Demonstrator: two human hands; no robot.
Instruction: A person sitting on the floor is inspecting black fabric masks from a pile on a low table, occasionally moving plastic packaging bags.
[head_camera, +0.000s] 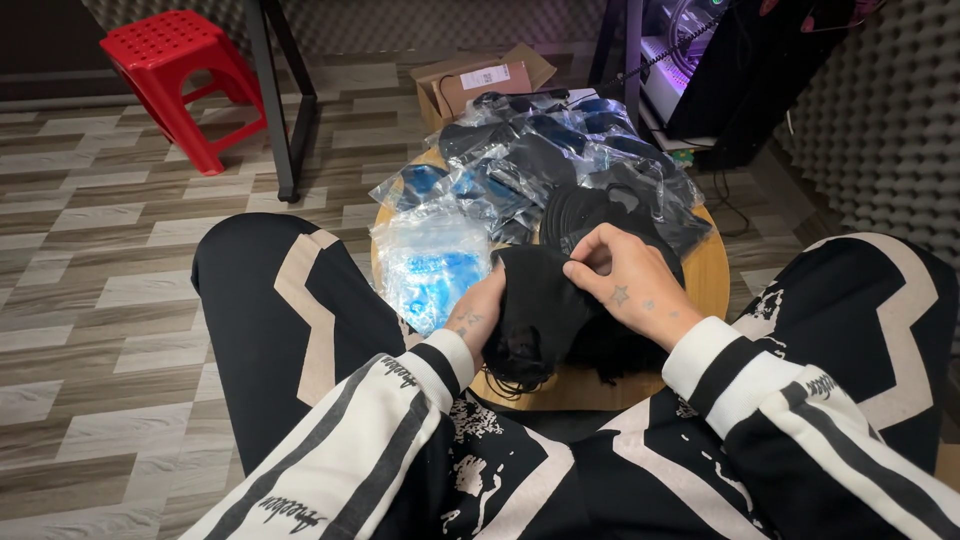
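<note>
Both hands grip a black fabric piece (540, 310) over the near edge of the round wooden desk (712, 275). Left hand (478, 315) clamps its left side; right hand (632, 285) pinches the top edge. Clear bagged black items (560, 165) are heaped behind, blue-printed bags (432, 268) lying just left.

Black-and-white striped sleeves — matching trousers

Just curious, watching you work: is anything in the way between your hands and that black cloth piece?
No. Both the left hand and the right hand already grip the black fabric piece directly, above the round wooden table.
</note>
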